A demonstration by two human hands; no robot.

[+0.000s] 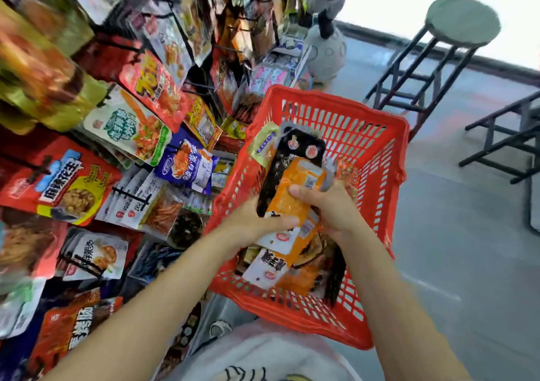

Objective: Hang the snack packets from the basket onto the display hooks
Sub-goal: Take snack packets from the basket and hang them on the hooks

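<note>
A red plastic basket (377, 158) stands in front of me with several snack packets in it. Over it, both hands hold a small stack of packets: an orange packet (295, 187) on top and a black packet (295, 149) behind it. My left hand (257, 222) grips the stack's lower left side. My right hand (324, 205) pinches the orange packet from the right, thumb on its face. More packets, white and orange (271, 266), lie lower in the basket. The display rack with black hooks (128, 190) fills the left side, hung with many packets.
A round green-topped stool (461, 21) with a black frame stands at the back right. Another black frame (508, 146) is at the far right edge. A grey rounded object (327, 53) sits beyond the basket. Grey floor lies to the right.
</note>
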